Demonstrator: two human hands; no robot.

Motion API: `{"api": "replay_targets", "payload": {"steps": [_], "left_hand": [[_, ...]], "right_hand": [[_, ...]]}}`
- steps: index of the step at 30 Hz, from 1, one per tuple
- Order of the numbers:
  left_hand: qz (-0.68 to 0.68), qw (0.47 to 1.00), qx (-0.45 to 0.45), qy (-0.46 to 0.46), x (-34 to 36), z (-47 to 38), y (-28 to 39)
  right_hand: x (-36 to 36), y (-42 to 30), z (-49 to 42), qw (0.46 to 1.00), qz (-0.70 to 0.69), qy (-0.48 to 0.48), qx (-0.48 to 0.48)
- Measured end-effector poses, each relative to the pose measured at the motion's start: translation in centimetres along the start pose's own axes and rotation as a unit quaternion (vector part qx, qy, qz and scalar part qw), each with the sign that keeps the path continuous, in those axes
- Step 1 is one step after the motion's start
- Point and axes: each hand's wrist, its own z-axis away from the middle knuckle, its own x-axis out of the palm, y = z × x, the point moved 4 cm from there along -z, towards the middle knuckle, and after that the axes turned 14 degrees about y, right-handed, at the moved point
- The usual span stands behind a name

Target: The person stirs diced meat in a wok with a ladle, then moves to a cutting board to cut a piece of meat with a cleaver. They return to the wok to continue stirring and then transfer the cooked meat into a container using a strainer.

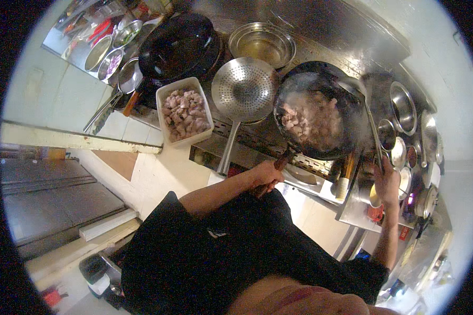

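My left hand (269,175) is closed around the wooden handle (283,158) of a black wok (323,73). Chunks of pale, partly browned meat (313,116) lie in the wok, blurred by steam. My right hand (387,179) grips the long handle of a metal cooking ladle (371,118), whose head rests at the wok's far right rim. Left of the wok, a perforated metal strainer (242,88) lies over a pot, its handle towards me. Beside it a white plastic tub (161,106) holds more meat chunks (184,112).
A second black wok (177,43) stands at the back left, next to a metal pot (262,39) of yellowish liquid. Several metal bowls (403,106) crowd the right counter. Bowls of chopped ingredients (112,65) stand far left. A bamboo brush (345,179) is near the stove's front edge.
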Motion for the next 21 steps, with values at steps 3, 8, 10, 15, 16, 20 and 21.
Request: {"api": "replay_targets", "payload": {"steps": [3, 8, 10, 15, 16, 20, 21], "left_hand": [[0.032, 0.999, -0.004, -0.041, -2.0, 1.1, -0.5], [0.087, 0.994, 0.021, -0.058, -4.8, 1.6, -1.3], [0.084, 0.991, 0.057, -0.082, -5.4, 1.8, -1.6], [0.196, 0.972, 0.04, -0.121, -6.0, 2.0, -2.3], [0.222, 0.965, 0.034, -0.136, -5.9, 1.9, -2.4], [0.309, 0.931, 0.003, -0.194, -5.2, 1.7, -2.4], [0.343, 0.91, -0.006, -0.231, -5.0, 1.8, -2.1]], "right_hand": [[-2.5, -3.2, -0.2, 0.984, 0.173, -0.049, 0.022], [-3.4, -9.5, -0.6, 0.944, 0.269, -0.09, -0.167], [-3.8, -11.8, -0.9, 0.913, 0.328, -0.06, -0.236], [-5.2, -16.5, -3.0, 0.869, 0.472, -0.125, -0.079], [-5.6, -17.9, -3.4, 0.869, 0.472, -0.12, -0.091], [-6.8, -23.5, -5.2, 0.83, 0.529, -0.077, -0.156], [-6.8, -24.9, -5.6, 0.774, 0.595, -0.075, -0.205]]}}
